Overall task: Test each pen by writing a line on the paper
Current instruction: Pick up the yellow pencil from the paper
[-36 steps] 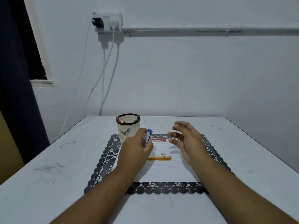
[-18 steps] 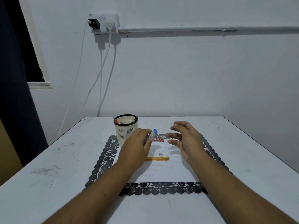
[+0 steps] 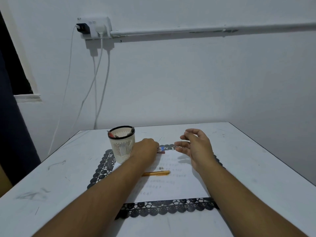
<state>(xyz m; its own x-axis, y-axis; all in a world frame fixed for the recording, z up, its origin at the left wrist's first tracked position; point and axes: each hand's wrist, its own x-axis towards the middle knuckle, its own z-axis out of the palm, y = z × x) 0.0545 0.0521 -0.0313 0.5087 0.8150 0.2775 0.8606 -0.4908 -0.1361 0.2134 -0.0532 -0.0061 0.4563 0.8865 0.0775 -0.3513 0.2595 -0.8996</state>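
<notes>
My left hand [image 3: 146,148] grips a blue-capped pen [image 3: 162,148] low over the far edge of the white paper [image 3: 179,187], right above a red pen [image 3: 161,152] lying there. Only the blue tip shows past my fingers. My right hand [image 3: 196,147] hovers a short way to the right of the pen, fingers loosely curled and holding nothing. An orange pen [image 3: 156,173] lies across the middle of the paper, which carries several rows of faint pen marks. A white mesh pen cup [image 3: 121,144] with a black rim stands just left of my left hand with pens inside.
The paper lies on a black lace placemat [image 3: 167,209] on a white table [image 3: 51,185]. A small dark object [image 3: 160,168] sits on the paper above the orange pen. Cables [image 3: 100,79] hang down the wall from a socket behind the table's far left corner.
My left hand has moved forward and down, tipping the blue-capped pen from upright to nearly flat by the red pen. My right hand has stayed in about the same place.
</notes>
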